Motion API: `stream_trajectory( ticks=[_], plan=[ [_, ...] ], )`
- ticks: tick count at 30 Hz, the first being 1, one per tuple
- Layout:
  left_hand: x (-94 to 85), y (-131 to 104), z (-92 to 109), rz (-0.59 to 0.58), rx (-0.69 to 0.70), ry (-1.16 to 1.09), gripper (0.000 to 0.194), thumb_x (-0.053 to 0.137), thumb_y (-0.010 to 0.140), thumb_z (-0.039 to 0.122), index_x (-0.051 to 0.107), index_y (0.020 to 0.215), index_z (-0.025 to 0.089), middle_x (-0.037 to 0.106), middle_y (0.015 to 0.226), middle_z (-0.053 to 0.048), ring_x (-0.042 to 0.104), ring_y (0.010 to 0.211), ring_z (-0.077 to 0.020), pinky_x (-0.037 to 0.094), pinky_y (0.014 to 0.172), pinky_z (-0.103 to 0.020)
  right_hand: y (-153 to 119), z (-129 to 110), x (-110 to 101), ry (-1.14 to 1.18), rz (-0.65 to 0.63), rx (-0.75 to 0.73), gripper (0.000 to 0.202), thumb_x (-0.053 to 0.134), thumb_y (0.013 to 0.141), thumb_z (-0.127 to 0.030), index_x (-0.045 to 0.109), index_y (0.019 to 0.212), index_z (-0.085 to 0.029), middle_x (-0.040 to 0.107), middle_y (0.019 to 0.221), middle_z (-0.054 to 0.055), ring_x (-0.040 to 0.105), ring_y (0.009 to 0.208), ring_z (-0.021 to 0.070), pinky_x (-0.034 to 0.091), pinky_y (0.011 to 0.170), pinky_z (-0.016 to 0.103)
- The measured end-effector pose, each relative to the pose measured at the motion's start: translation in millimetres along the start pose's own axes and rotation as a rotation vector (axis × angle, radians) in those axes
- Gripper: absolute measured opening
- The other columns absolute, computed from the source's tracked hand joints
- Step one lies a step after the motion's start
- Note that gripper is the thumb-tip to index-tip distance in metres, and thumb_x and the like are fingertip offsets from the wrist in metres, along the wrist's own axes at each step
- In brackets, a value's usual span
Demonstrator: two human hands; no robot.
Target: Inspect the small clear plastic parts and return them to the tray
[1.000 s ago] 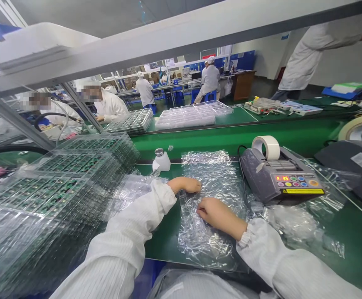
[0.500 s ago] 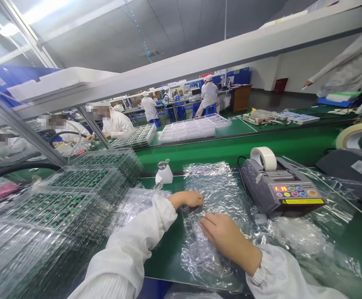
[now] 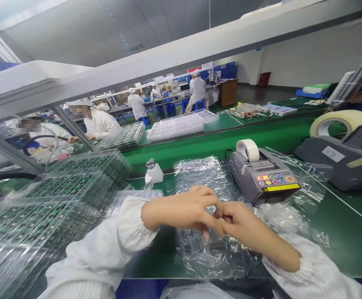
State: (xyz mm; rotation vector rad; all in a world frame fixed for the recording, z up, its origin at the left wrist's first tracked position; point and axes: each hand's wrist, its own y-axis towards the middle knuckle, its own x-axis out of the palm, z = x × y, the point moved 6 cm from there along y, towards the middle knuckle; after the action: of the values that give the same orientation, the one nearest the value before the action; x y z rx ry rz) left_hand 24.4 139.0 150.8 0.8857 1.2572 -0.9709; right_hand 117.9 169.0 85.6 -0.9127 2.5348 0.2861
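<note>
My left hand [image 3: 193, 209] and my right hand [image 3: 238, 220] meet above a clear plastic bag [image 3: 213, 263] that lies on the green bench. The fingers of both hands are bent and touch each other at the tips. Anything between them is too small or hidden to make out. Under the film, a clear tray [image 3: 191, 243] with compartments shows below my left hand. More crinkled clear film [image 3: 199, 166] stretches away behind my hands.
To the right stands a tape dispenser [image 3: 262, 172] with a white roll, and beyond it another dispenser [image 3: 330, 155]. A white bottle [image 3: 154, 172] is behind my left hand. Stacked clear trays of green boards [image 3: 56, 207] fill the left side. Co-workers sit further off.
Both hands have risen from the plastic film and come together, fingertips touching. The view has turned slightly to the right.
</note>
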Motion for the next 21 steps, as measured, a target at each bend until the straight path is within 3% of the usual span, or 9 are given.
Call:
stream_trajectory(
  ticks=[3,7,9,11,13,15,18,21],
  plan=[
    [13.2,6.7,16.8,-0.057,0.032,0.119,0.023,0.051,0.087,0.028,0.064,0.106,0.032,0.055,0.108,-0.005,0.044,0.102,-0.023,0.035,0.083,-0.037,-7.6,-1.0,10.8,0.036,-0.059,-0.037,0.016,0.053,0.069,-0.009,0.055,0.054,-0.016,0.052,0.057,-0.004,0.045,0.055,0.01,0.03,0.05,0.022],
    [30.1,6.4,37.4,-0.035,0.101,0.259,0.03,0.036,0.091,0.014,0.059,0.111,0.019,0.058,0.102,-0.005,0.045,0.104,-0.0201,0.032,0.088,-0.038,-15.1,8.0,16.7,-0.076,-0.028,-0.077,0.015,0.055,0.066,-0.007,0.061,0.055,-0.016,0.056,0.057,-0.002,0.049,0.055,0.0111,0.032,0.053,0.023],
    [32.9,2.6,40.4,0.032,0.085,0.262,0.03,0.037,0.09,0.011,0.056,0.114,0.015,0.058,0.109,-0.005,0.044,0.106,-0.0203,0.03,0.092,-0.039,-20.6,16.6,4.1,-0.114,0.045,-0.067,0.017,0.055,0.072,-0.012,0.064,0.058,-0.017,0.057,0.059,-0.001,0.05,0.056,0.0116,0.034,0.054,0.023],
    [31.6,-4.9,35.1,0.121,-0.02,0.156,0.035,0.039,0.088,0.007,0.051,0.119,0.016,0.054,0.12,-0.006,0.041,0.11,-0.0215,0.03,0.094,-0.039,-30.5,31.9,-26.4,-0.134,0.211,0.011,0.019,0.052,0.081,-0.024,0.07,0.079,-0.02,0.06,0.065,0.0,0.052,0.058,0.013,0.037,0.055,0.024],
    [29.6,-17.9,24.0,0.24,-0.174,-0.128,0.038,0.037,0.088,0.007,0.049,0.122,0.021,0.052,0.122,-0.008,0.041,0.11,-0.0211,0.036,0.092,-0.037,-48.3,53.9,-71.2,-0.224,0.488,0.171,0.036,0.046,0.086,-0.039,0.062,0.113,-0.021,0.061,0.066,0.001,0.051,0.054,0.0147,0.038,0.052,0.026],
    [32.6,-35.3,10.0,0.397,-0.342,-0.535,0.033,0.037,0.091,0.017,0.051,0.12,0.025,0.053,0.114,-0.009,0.044,0.107,-0.0206,0.041,0.089,-0.034,-69.6,72.9,-112.4,-0.422,0.73,0.338,0.052,0.047,0.085,-0.04,0.046,0.133,-0.02,0.054,0.056,-0.002,0.049,0.049,0.0164,0.035,0.049,0.027],
    [50.4,-65.4,-10.9,0.717,-0.677,-1.104,0.031,0.047,0.086,0.042,0.062,0.107,0.026,0.057,0.103,-0.008,0.048,0.104,-0.0225,0.041,0.091,-0.032,-82.1,95.5,-137.4,-0.642,0.673,0.542,0.058,0.045,0.086,-0.034,0.031,0.142,-0.028,0.05,0.05,-0.003,0.049,0.044,0.0177,0.031,0.045,0.026],
    [74.9,-82.0,-16.9,0.939,-0.944,-1.515,0.037,0.063,0.072,0.051,0.069,0.097,0.024,0.06,0.097,-0.008,0.051,0.099,-0.0232,0.043,0.088,-0.028,-83.3,100.5,-136.1,-0.815,0.559,0.661,0.059,0.042,0.086,-0.024,0.027,0.143,-0.032,0.049,0.048,-0.002,0.049,0.042,0.018,0.025,0.041,0.025]
  ],
)
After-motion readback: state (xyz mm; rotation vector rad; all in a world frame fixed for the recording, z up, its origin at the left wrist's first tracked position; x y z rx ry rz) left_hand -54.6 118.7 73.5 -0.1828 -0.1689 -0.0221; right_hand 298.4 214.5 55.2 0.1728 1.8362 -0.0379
